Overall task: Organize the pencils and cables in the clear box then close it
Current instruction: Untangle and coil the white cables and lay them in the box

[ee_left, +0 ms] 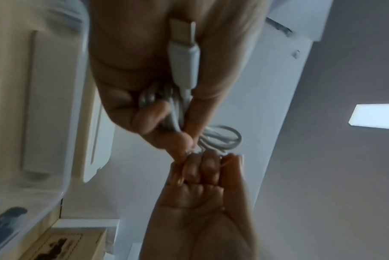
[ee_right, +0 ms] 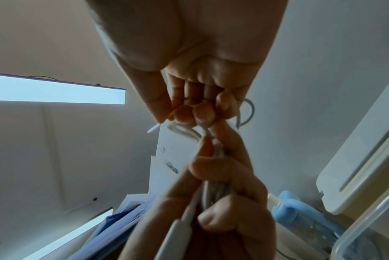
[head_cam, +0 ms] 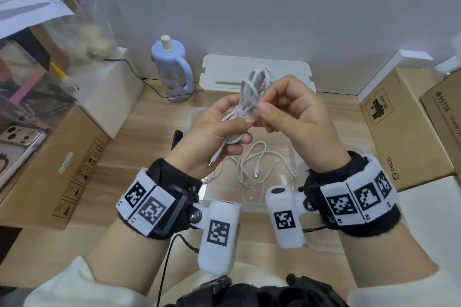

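A white cable [head_cam: 254, 82], wound into a loose bundle, is held up over the clear box [head_cam: 194, 114] on the wooden desk. My left hand [head_cam: 239, 129] grips the bundle's lower part, and one plug end [ee_left: 184, 52] lies along its palm. My right hand [head_cam: 264, 112] pinches a strand at the bundle's middle, fingers curled. In the right wrist view the right hand [ee_right: 189, 116] meets the left hand [ee_right: 222, 184] on the cable [ee_right: 213, 151]. A second white cable [head_cam: 262, 164] lies loose inside the box. I see no pencils.
The box's white lid [head_cam: 257, 70] leans against the back wall. A pale blue bottle [head_cam: 172, 70] stands at the back left. Cardboard boxes flank the desk on the left [head_cam: 62, 169] and on the right [head_cam: 399, 127]. A small dark object [head_cam: 177, 138] sits by the box's left side.
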Motion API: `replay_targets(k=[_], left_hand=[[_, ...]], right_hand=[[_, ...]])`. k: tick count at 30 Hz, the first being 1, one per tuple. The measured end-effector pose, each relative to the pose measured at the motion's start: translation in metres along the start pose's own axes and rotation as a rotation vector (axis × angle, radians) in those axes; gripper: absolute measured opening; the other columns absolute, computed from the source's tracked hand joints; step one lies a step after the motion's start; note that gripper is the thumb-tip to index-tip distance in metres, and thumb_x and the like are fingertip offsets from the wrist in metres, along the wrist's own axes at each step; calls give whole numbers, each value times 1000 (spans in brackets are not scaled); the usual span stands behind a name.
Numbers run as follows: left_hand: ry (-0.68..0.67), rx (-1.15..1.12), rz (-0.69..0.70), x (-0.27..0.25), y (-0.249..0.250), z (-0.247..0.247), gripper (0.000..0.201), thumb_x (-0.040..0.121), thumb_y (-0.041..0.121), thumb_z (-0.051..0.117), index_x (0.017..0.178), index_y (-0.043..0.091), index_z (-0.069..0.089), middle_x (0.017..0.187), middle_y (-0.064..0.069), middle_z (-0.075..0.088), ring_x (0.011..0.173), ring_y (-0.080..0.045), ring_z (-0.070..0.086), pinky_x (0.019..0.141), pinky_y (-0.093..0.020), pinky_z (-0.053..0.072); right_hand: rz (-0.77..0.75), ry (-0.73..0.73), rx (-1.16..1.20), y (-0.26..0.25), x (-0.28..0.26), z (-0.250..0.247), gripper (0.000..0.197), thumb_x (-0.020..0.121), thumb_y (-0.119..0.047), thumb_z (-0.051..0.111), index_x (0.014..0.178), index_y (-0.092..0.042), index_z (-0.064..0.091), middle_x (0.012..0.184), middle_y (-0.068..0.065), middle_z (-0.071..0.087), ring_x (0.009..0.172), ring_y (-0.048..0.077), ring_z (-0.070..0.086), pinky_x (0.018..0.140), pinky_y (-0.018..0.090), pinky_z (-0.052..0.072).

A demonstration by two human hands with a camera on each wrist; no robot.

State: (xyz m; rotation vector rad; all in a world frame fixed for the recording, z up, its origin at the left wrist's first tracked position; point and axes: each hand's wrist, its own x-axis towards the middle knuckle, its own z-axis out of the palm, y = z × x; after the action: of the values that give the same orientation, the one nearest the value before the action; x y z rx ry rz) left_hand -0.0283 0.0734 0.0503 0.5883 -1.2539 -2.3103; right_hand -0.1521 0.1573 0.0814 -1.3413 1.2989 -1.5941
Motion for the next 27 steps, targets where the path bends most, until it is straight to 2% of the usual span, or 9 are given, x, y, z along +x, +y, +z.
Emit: replay_targets(k=[2,5,7,10,13,15,18,23,27], left_hand=[[73,141,78,3,-1,2,22,83,1,60,91,21,59,60,9,59,49,-7,48,42,-14,31],[213,279,189,9,-3,8,28,85,-2,58,110,12,60,56,14,59,47,-2,47,43,-13,33],[271,368,230,13,-6,10,35,85,-5,57,118,7,58,59,16,60,49,0,47,45,-11,36],[303,469,241,18,-11,10,49,81,-4,54,129,8,53,100,0,70,84,-11,63,76,-26,53],[230,499,242,18,-16,11,55,83,7,55,137,13,44,131,-8,58,122,-21,55,104,-44,41],[209,478,239,16,-19,13,51,92,13,50,141,14,36,136,-8,53,122,-21,53,101,-33,43],[192,393,263,15,-21,16,53,88,24,45,140,15,36,129,-5,56,103,-9,57,79,-17,42],[200,239,243,15,-16,17,44,91,-6,40,133,3,46,113,-5,60,80,-2,55,70,-16,42],[232,217,244,14,-14,16,46,87,-13,37,129,0,50,102,-2,63,74,-3,55,66,-14,43]], right_hand=[[1,80,-59,2,0,4,11,77,-6,62,76,-15,56,68,-3,62,62,7,59,60,19,49],[3,259,-172,9,-2,8,12,75,-11,69,74,-21,63,73,1,68,70,17,68,71,34,57],[-49,343,-321,14,-4,10,12,75,-12,72,75,-23,66,75,-6,69,73,10,68,72,29,56],[-232,279,-699,20,-10,15,3,76,-16,70,79,-16,70,75,-7,71,70,6,65,65,26,53],[-208,294,-795,25,-9,14,5,78,-17,67,80,-13,69,75,-2,71,68,14,65,62,36,53],[-124,360,-715,25,-3,9,3,78,-16,66,78,-14,68,73,-2,70,68,13,65,66,37,54],[-24,390,-618,24,1,4,2,77,-16,67,75,-16,66,70,-4,67,69,12,65,69,36,54],[59,372,-566,25,4,0,17,75,-8,67,73,-24,61,68,-3,65,68,17,64,70,40,55],[41,328,-587,25,2,0,7,76,-11,69,78,-18,69,69,-1,68,68,15,67,70,35,56]])
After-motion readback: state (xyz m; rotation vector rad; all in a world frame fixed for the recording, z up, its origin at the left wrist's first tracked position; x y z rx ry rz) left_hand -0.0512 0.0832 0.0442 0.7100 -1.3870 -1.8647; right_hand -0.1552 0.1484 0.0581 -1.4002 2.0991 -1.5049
